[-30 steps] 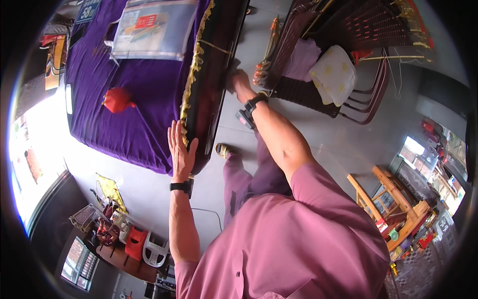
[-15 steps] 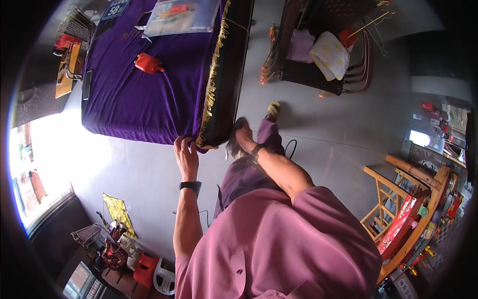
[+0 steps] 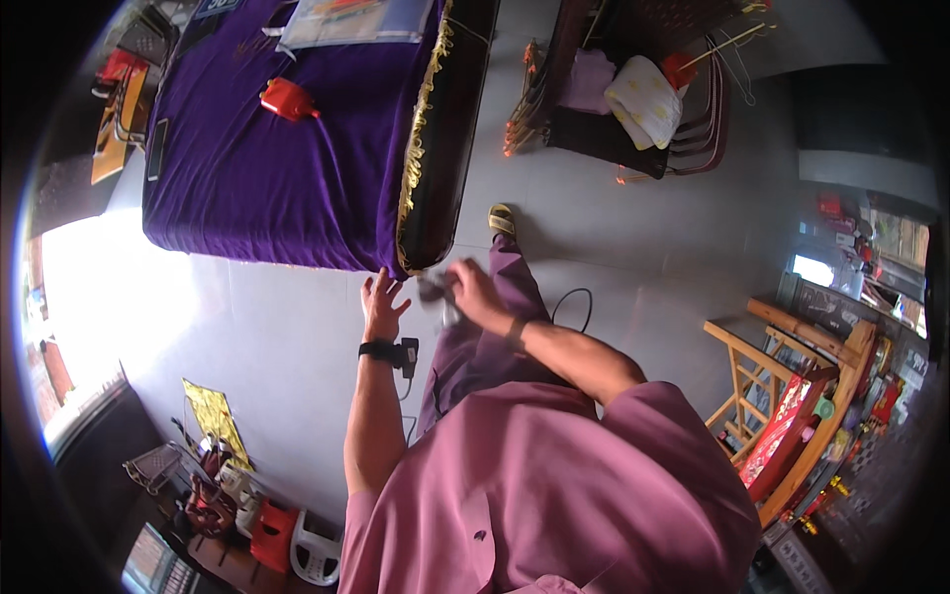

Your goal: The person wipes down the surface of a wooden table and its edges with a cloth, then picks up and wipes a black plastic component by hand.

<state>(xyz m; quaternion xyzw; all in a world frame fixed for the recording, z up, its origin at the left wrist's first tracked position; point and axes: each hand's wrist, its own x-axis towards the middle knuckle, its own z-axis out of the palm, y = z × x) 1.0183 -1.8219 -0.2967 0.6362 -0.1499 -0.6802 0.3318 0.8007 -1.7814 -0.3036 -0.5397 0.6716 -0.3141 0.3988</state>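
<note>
The purple cloth (image 3: 267,188) lies over a big dark table (image 3: 450,148), with gold fringe (image 3: 417,148) down its right edge. The left hand (image 3: 380,309) is at the cloth's near corner, fingers spread and loose; whether they touch it, you cannot tell. Just beside that corner, the right hand (image 3: 477,295) has its fingers curled around a small dark thing (image 3: 435,288), too blurry to name. On the cloth sit a red thing (image 3: 287,100) and a see-through bag (image 3: 356,25) with colored printing. Farther left, a blue sign (image 3: 216,8) has white writing, cut off on top.
</note>
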